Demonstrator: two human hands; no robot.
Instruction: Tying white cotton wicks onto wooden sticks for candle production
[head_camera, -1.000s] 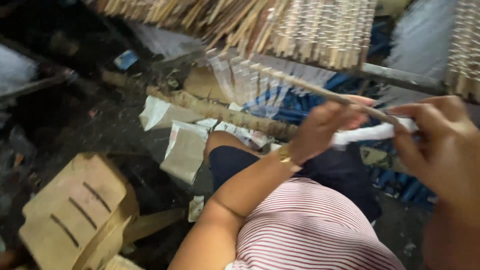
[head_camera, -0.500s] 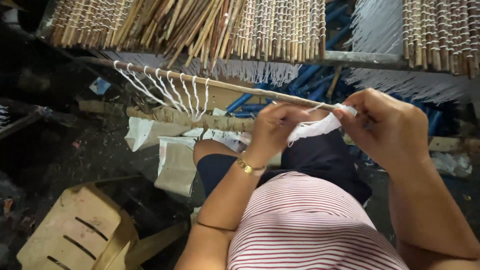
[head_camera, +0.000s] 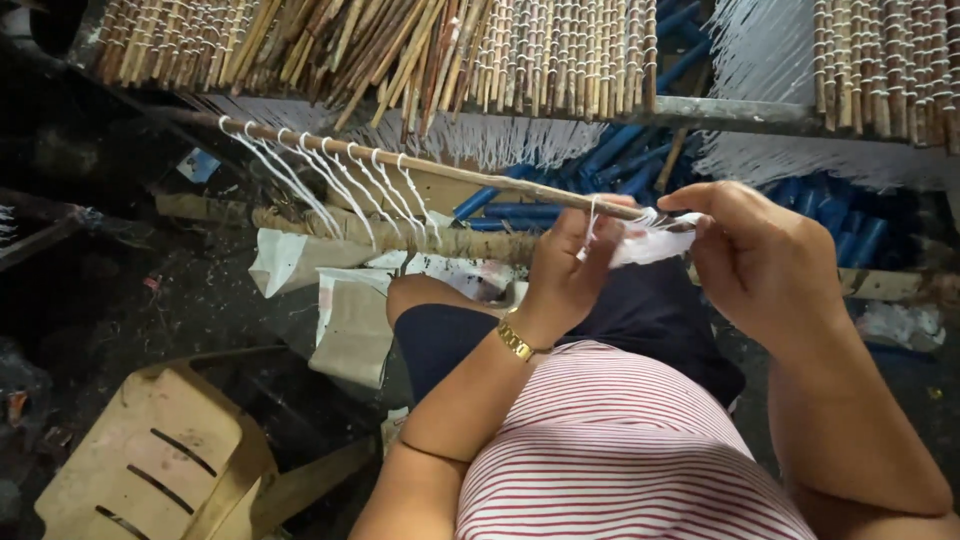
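Dim, shadowed left; sharp centre

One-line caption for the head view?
Both hands, left hand and right hand, work white string onto a thin stick.

Dark dirt floor (head_camera: 170, 300), littered with small scraps. Landmark: tan plastic stool (head_camera: 160, 465), slotted top, standing on the floor at lower left. Up and right of the stool, crumpled white and beige paper sheets (head_camera: 345, 300) lie on the floor. Beyond the sheets, farther from the stool, a rough wooden log (head_camera: 400, 232) lies crosswise. Past the log, blue tubes (head_camera: 560, 195) piled on the floor. Small blue scrap (head_camera: 198, 164) well above the stool.
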